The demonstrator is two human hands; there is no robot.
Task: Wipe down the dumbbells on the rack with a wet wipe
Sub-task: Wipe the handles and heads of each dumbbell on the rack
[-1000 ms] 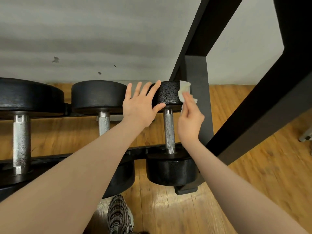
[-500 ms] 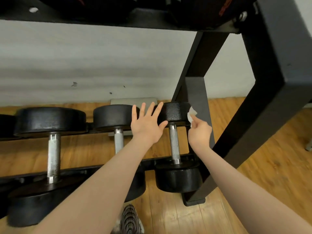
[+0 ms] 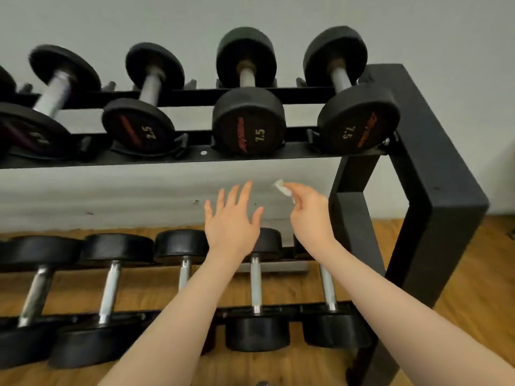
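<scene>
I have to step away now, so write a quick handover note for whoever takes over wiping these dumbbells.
Left hand: open, fingers spread, in the air, touching nothing.
Right hand: pinches the wet wipe, raised between the shelves.
Both hands hang below the upper shelf, near the 7.5 dumbbell.
Done: cannot be judged from this view; no dumbbell looks visibly wet.
Left: probably the upper row; check the lower row dumbbells too.

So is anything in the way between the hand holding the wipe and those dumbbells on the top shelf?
Nothing visible. The right hand pinches the wet wipe in open air below the upper shelf rail; the nearest 7.5 dumbbell sits just above, its face unobstructed. The left hand is open beside it, not between.
</scene>
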